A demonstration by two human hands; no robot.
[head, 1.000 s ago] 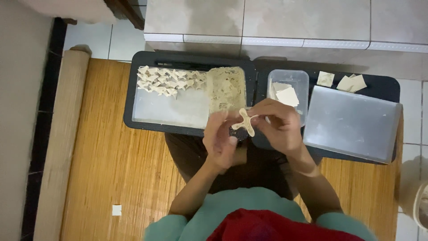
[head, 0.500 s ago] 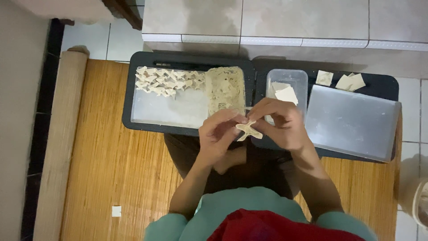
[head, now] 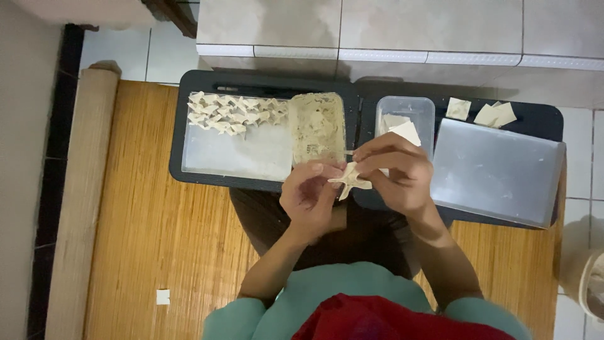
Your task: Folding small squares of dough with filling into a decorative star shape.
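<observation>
At the far left a rolled pale bamboo mat lies along the edge of the spread brown bamboo floor mat, and on that floor mat stand two dark plastic trays side by side. On the left dark tray a clear flat sheet carries a cluster of small folded cream dough dumplings across its far end, which I judge to be the finished pieces; most of the sheet remains bare, so the batch looks only partly made. Just right of them sits a clear rectangular tub of pale minced filling, seemingly well stocked. In front of the trays the left hand and the right hand meet over one cream folded dough wrapper, held above the near rim of the trays; both hands are curled nearly closed, fingertips pinching the wrapper's edges from either side, so this piece appears mid-fold. Behind the right hand a small clear plastic container with square cream wrappers holds a few unused sheets. Farther right, a grey flat metal lid rests on the right dark tray, with a few loose square cream wrappers beyond it.
</observation>
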